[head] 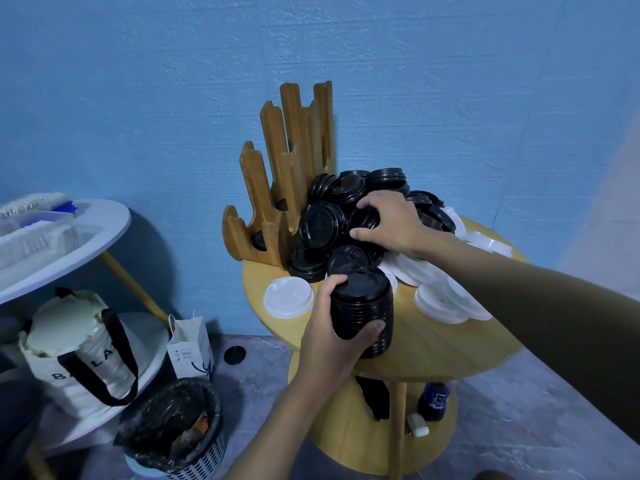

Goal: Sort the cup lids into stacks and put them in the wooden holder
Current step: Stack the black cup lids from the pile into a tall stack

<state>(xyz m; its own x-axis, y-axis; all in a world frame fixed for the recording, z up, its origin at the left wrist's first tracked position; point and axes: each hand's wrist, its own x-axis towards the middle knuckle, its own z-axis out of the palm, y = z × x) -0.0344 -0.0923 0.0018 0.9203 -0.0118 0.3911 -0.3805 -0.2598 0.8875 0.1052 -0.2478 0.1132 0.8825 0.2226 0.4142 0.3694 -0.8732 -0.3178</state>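
Observation:
A round wooden table (433, 344) carries a heap of loose black lids (322, 223) and white lids (446, 299). At its back left stands the wooden holder (273, 188), with tall slotted uprights. My left hand (332, 327) grips a tall stack of black lids (363, 303) near the table's front edge. Over the heap, my right hand (388, 220) is closed around a black lid (365, 218). A single white lid (289, 296) lies at the front left of the table.
A lone black lid (234, 355) lies on the floor. A lined waste bin (176, 427), a paper bag (190, 348) and a canvas tote (79, 344) stand on the left under a white table (90, 233). A dark bottle (434, 400) sits on the wooden table's lower shelf.

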